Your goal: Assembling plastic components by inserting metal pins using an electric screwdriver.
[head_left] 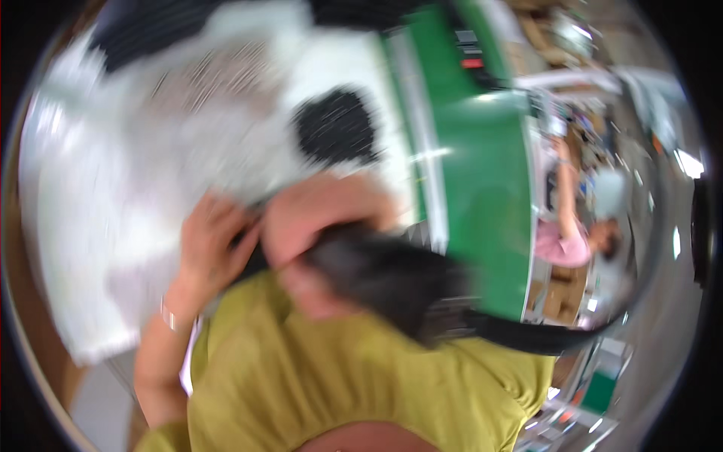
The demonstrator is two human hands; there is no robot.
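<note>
Motion smears much of the picture. My left hand (215,237) is closed, its fingers bent at the edge of a dark thing (252,264) lying between my two hands. What that dark thing is, I cannot make out. Close beside it, to the right, is my right hand (339,203), strongly blurred. A long black thing (399,279) with a band trailing off to the right crosses over that hand and hides part of it. Whether my right fingers grip it cannot be told. Just beyond my hands, a heap of small black pieces (335,124) lies on the white surface (324,64).
Blurred greyish-pink pieces (218,79) spread over the far left. Dark bundles (151,30) lie along the far edge. A green surface (482,181) with a pale rail (425,128) runs along the right. Farther right, a person in pink (565,241) is beside cardboard boxes (565,294).
</note>
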